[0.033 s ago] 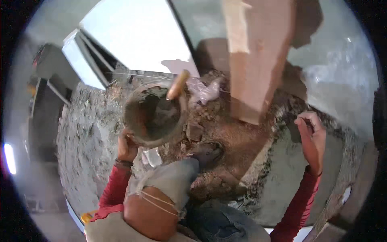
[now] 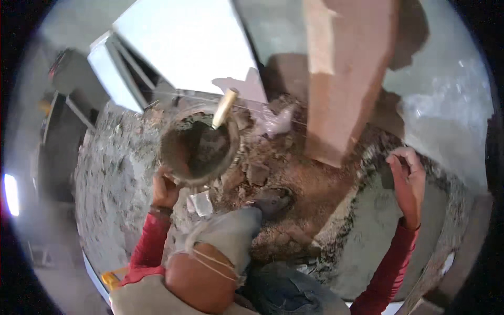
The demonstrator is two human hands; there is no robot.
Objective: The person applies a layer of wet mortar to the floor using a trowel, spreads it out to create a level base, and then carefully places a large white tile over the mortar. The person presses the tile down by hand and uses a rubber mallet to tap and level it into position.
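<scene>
My left hand [image 2: 164,187] grips the near rim of a round, mud-stained bucket [image 2: 187,173] that holds dark grey, wet-looking material. A tool with a pale wooden handle [image 2: 225,106] rests in the bucket; its head is hard to make out. On the right, my right hand [image 2: 406,176] hangs above a smooth grey patch [image 2: 394,247], fingers loosely bent and apart, with nothing in them. A clear plastic piece [image 2: 202,203] lies beside the left hand, and crumpled pinkish plastic [image 2: 274,121] beyond the bucket.
A long wooden board [image 2: 344,89] extends away at the top right. A white panel [image 2: 184,42] and framed pieces [image 2: 113,73] are at the upper left. Rough dirt and lumps [image 2: 254,173] surround my shoe [image 2: 270,199] and legs. Pale sheeting [image 2: 438,115] is at the right.
The bucket and its tool handle sit slightly to the left, with the handle a little more upright. The surroundings have shifted slightly right in the picture. Both hands keep about the same pose.
</scene>
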